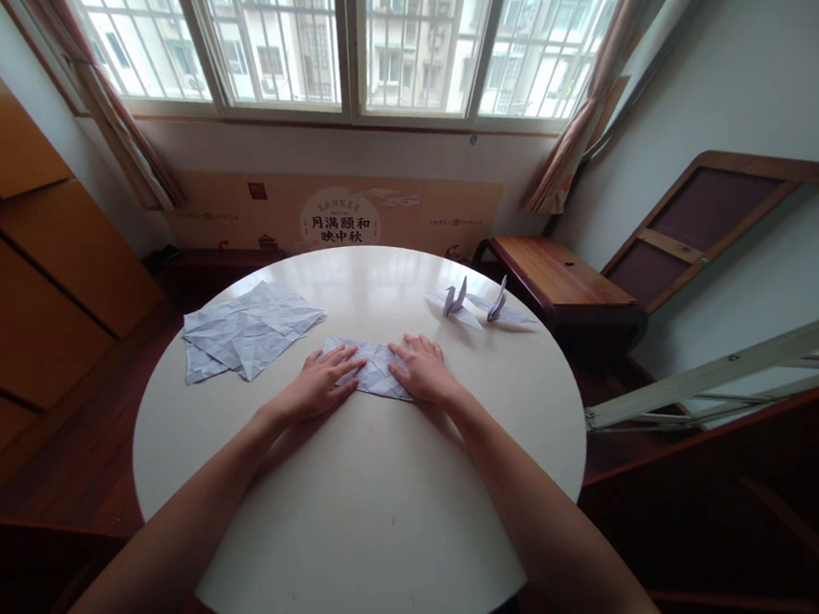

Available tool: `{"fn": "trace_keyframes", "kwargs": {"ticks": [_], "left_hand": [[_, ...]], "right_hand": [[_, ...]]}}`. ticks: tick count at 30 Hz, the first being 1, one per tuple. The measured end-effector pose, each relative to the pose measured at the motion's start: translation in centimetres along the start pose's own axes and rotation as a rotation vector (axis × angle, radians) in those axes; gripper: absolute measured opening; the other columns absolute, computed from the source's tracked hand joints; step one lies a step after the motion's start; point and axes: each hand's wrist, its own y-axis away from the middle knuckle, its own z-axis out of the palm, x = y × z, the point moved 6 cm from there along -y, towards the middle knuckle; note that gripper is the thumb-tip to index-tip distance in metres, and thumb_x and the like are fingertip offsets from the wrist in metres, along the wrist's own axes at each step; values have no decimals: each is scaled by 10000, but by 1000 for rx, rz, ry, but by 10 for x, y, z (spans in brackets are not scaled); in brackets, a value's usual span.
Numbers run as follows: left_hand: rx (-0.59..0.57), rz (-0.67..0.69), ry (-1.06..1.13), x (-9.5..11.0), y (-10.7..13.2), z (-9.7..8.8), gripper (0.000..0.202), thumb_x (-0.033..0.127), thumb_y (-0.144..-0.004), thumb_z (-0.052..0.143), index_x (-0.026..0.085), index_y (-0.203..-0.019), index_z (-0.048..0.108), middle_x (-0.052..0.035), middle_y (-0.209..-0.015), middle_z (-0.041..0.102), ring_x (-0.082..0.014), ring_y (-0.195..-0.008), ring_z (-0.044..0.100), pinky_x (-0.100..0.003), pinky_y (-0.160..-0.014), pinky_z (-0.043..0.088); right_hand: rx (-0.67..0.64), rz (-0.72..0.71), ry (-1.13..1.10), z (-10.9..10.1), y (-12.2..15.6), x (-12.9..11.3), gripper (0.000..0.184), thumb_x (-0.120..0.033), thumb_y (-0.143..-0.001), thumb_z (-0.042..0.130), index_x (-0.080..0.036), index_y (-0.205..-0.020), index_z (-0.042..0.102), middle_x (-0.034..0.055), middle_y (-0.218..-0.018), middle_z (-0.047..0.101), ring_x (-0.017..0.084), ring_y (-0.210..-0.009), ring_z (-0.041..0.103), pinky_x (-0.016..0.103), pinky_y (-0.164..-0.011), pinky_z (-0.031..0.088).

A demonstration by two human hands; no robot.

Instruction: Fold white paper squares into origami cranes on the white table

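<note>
A creased sheet of pale lilac paper (372, 367), folded flat, lies on the round white table (373, 532) in front of me. My left hand (324, 383) rests flat on its left part with fingers stretched out. My right hand (422, 368) presses flat on its right part, fingers spread. Neither hand grips anything. To the left lies a loose pile of several creased paper sheets (247, 330). Two folded paper cranes (454, 303) (499, 304) stand at the table's far right.
A dark wooden side table (558, 278) stands just beyond the table's right edge. A framed wooden panel (705, 221) leans on the right wall. A wooden cabinet (22, 277) fills the left side. A printed cardboard sheet (339, 219) leans under the barred window (354, 32).
</note>
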Motion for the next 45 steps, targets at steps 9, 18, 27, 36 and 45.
{"fn": "trace_keyframes", "kwargs": {"ticks": [9, 18, 27, 36, 45], "left_hand": [[-6, 1, 0, 0, 0, 1, 481, 480, -1020, 344, 299, -1450, 463, -87, -1564, 361, -282, -1454, 299, -522, -1175, 157], [-26, -10, -15, 2, -1, -1, 470, 456, -1023, 354, 291, -1450, 461, -97, -1566, 355, -273, -1458, 291, -523, -1175, 155], [-13, -1, -8, 0, 0, 0, 479, 471, -1021, 345, 286, -1446, 469, -94, -1563, 361, -287, -1453, 299, -528, -1172, 164], [-21, -6, -12, 1, 0, 0, 485, 480, -1025, 331, 289, -1451, 462, -94, -1565, 357, -279, -1455, 295, -525, -1172, 159], [-8, -1, -4, 0, -1, 0, 478, 470, -1020, 350, 288, -1445, 472, -95, -1561, 366, -287, -1450, 306, -533, -1171, 160]], "right_hand": [[-12, 4, 2, 0, 0, 0, 525, -463, -984, 372, -279, -1472, 429, 117, -1575, 305, 337, -1457, 208, 526, -1154, 153], [-8, 2, 3, 0, 0, 0, 524, -457, -985, 371, -273, -1472, 431, 118, -1571, 311, 342, -1459, 205, 527, -1159, 151], [-8, -2, 13, 0, -1, 0, 524, -455, -985, 372, -271, -1473, 430, 123, -1573, 308, 342, -1456, 211, 531, -1155, 157], [-2, 0, -3, -1, 0, -1, 524, -451, -984, 380, -266, -1470, 436, 125, -1571, 311, 348, -1457, 212, 530, -1156, 154], [-9, 3, 3, 0, -1, 0, 526, -451, -984, 376, -265, -1473, 432, 123, -1573, 309, 346, -1460, 207, 533, -1157, 154]]}}
